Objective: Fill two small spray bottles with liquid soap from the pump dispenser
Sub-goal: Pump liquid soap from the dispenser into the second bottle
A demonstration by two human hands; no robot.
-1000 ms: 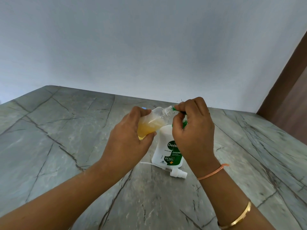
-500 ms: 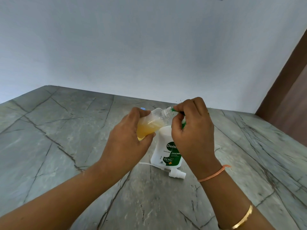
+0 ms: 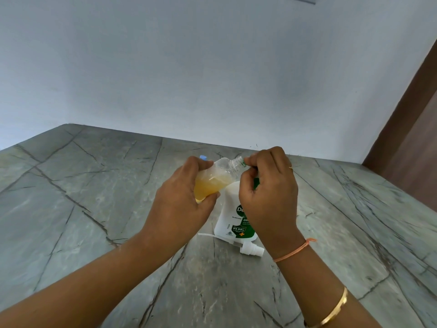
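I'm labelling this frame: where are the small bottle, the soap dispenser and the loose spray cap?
small bottle [image 3: 223,169]: head view, clear upper body.
soap dispenser [image 3: 229,204]: head view, white front.
spray cap [image 3: 251,249]: head view, white collar.

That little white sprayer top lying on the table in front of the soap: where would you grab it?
By its thick white head, pinched across the sides from above. It lies on its side on the table, so its upper side is free. The thin tube trailing left looks too flimsy to lift by.
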